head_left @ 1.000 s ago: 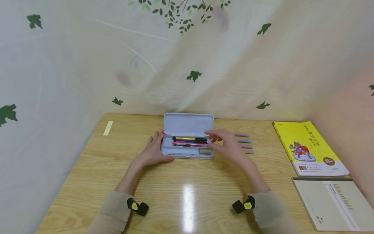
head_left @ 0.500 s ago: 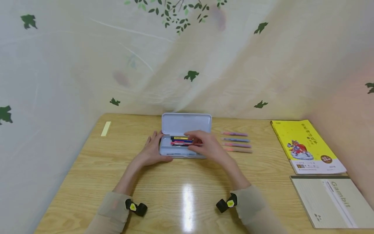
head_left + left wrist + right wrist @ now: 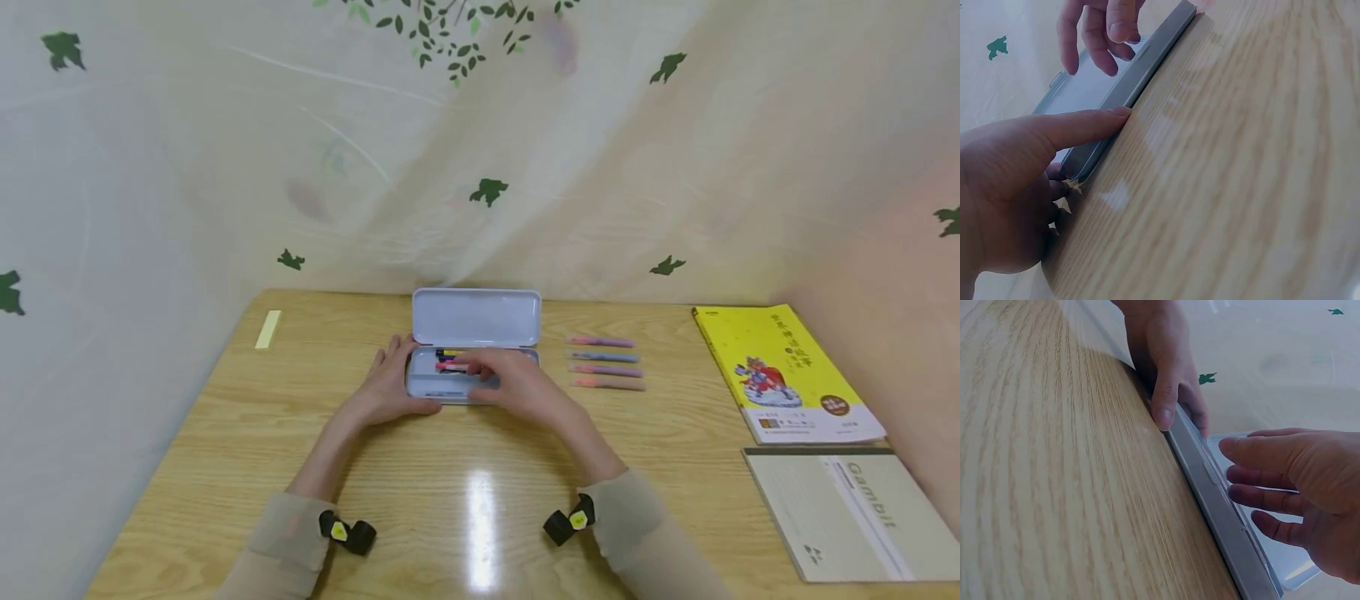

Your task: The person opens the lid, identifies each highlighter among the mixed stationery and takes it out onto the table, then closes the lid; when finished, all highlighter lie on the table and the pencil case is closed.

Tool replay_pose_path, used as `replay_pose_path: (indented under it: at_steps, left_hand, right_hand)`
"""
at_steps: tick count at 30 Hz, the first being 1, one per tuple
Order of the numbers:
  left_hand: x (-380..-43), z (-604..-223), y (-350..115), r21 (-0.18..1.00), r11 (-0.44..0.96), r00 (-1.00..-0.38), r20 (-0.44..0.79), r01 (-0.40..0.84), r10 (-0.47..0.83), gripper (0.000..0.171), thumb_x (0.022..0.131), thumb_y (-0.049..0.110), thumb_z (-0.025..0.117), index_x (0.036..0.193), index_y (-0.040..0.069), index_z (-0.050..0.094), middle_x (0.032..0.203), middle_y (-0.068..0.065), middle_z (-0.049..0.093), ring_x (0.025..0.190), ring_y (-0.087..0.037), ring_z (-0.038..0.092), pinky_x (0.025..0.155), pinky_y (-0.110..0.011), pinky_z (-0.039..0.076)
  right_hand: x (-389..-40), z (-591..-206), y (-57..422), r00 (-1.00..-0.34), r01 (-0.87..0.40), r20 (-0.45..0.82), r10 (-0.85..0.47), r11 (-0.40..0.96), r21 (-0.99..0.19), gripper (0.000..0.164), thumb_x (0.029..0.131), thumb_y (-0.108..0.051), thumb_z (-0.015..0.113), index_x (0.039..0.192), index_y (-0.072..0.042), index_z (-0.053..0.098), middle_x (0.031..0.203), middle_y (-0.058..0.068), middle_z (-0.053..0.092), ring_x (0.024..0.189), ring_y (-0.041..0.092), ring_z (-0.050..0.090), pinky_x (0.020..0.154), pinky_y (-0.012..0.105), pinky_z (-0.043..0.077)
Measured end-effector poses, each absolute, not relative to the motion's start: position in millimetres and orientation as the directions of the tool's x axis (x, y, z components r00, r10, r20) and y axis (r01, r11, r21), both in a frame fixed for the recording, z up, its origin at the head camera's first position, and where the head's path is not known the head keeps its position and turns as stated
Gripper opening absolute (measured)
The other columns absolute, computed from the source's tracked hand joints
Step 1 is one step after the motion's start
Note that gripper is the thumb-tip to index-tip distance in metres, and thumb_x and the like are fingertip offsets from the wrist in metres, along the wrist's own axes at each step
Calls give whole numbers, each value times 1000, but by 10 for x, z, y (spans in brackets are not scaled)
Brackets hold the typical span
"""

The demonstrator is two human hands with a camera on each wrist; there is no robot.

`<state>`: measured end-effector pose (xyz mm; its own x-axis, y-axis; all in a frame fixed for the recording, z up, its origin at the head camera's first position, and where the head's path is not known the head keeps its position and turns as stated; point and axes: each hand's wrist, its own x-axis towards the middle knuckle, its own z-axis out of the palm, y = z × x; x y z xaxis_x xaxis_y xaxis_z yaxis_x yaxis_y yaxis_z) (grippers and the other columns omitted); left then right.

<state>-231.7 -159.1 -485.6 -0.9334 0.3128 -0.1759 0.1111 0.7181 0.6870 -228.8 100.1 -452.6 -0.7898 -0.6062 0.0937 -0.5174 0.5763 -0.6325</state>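
An open pale-blue pencil case (image 3: 477, 317) stands near the table's back edge, its lid leaning up behind it. Pens (image 3: 448, 367), one with a pinkish-red barrel, lie in its rear compartment. My left hand (image 3: 387, 390) grips the case's left end, thumb (image 3: 1100, 127) along the front wall and fingers round the back. Over the right half of the case hovers my right hand (image 3: 527, 392), which hides part of the pens and the front compartment. In the right wrist view its thumb and fingers (image 3: 1266, 499) are spread apart, and I see nothing between them.
Several pastel pens (image 3: 606, 357) lie in a row right of the case. A yellow book (image 3: 780, 375) and a grey Gambit notepad (image 3: 847, 512) lie along the right side. A pale-yellow strip (image 3: 267, 329) rests at the back left. Printed cloth (image 3: 360, 167) hangs behind.
My right hand has moved left from the case's right end to over its middle, uncovering the row of pastel pens. My left hand has kept its grip on the case.
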Motion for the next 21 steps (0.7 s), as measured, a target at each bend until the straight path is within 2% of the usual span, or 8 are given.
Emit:
replay_pose_path:
  at_steps: [7,21]
  left_hand:
    - [-2318,-4844,-1591,686,717,-932,-169,123,322,113,78,42,87,163,11,19,174,-19,8,161,-43,-6,131,-61,-2]
    - [-2318,-4843,-1583,691,709,-932,-147,143,331,109,77,40,88,160,10,23,173,-21,11,161,-43,-4,131,-61,-2]
  right_hand:
    - [-2277,-4538,994,-782,-522,86,-617,574,-631,44,91,-18,79,132,-12,68,116,3,75,106,16,70,95,39,58]
    - [-2265,-4575,955,-787,-523,36,-615,637,-566,40,91,-21,79,130,-16,69,106,-1,77,98,12,72,90,35,59]
